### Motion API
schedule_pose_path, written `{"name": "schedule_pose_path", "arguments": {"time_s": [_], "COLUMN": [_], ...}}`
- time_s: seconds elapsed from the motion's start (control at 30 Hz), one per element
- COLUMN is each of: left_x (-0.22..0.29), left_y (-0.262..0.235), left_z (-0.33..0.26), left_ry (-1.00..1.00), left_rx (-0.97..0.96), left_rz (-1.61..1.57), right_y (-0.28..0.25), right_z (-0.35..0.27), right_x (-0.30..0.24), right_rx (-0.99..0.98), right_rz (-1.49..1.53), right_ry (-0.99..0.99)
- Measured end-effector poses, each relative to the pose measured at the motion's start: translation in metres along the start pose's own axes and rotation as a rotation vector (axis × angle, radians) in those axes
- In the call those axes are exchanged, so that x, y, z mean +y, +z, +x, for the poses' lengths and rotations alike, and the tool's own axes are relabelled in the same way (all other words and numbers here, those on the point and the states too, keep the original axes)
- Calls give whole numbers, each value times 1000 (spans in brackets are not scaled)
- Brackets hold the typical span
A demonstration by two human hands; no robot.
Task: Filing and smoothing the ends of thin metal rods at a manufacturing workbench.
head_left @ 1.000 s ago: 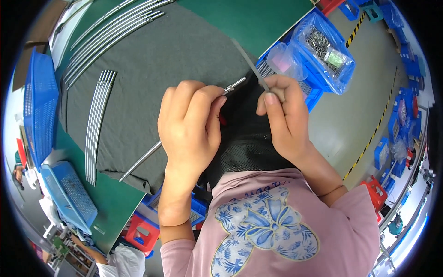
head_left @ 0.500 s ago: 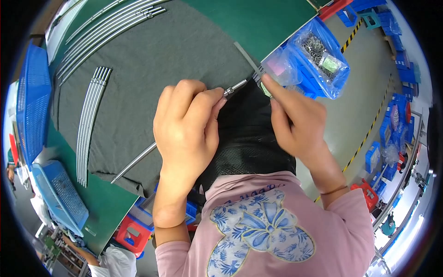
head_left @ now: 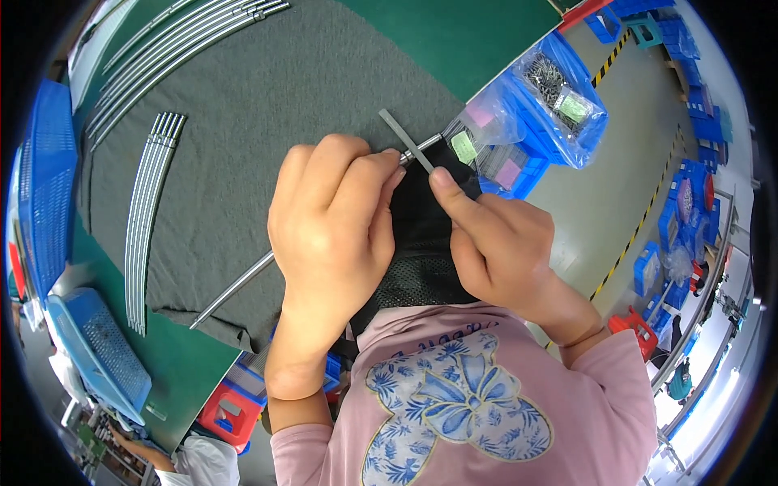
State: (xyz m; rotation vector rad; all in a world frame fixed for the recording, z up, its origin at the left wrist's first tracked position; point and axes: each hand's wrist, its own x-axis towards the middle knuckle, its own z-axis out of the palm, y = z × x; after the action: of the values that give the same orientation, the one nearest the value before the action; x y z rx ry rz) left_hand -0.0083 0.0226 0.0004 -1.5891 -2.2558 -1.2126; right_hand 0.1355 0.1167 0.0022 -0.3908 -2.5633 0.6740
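My left hand (head_left: 328, 211) is closed around a slim silver metal rod (head_left: 233, 289). One length of the rod slants down to the left over the grey cloth; its thinner stepped tip sticks out past my fingertips. In my right hand (head_left: 506, 243) is a flat grey file (head_left: 395, 130), gripped near its lower end with the index finger stretched along it. The file crosses the rod just beyond my left fingertips and seems to touch it. My left palm hides the middle of the rod.
A grey cloth (head_left: 324, 73) covers much of the green table (head_left: 421, 40). Several similar rods (head_left: 150, 219) lie at the left, more (head_left: 186, 57) at the far left. Blue baskets (head_left: 101, 348) stand along the left edge. A blue bin (head_left: 596, 134) with small metal parts stands right.
My right hand has moved left with the file, which now lies across the rod near its tip instead of to the right of it. My left hand keeps its hold.
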Motion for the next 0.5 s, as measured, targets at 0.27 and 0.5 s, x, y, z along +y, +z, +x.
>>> {"name": "schedule_pose_path", "arguments": {"time_s": [0.27, 0.5], "left_x": [-1, 0], "left_y": [3, 1], "left_z": [-2, -2], "left_ry": [-7, -8], "left_rx": [27, 12], "left_rz": [-40, -33], "right_y": [1, 7], "right_z": [-6, -6], "right_x": [-6, -6], "right_rx": [-51, -1], "right_rz": [-81, -53], "right_ry": [7, -21]}}
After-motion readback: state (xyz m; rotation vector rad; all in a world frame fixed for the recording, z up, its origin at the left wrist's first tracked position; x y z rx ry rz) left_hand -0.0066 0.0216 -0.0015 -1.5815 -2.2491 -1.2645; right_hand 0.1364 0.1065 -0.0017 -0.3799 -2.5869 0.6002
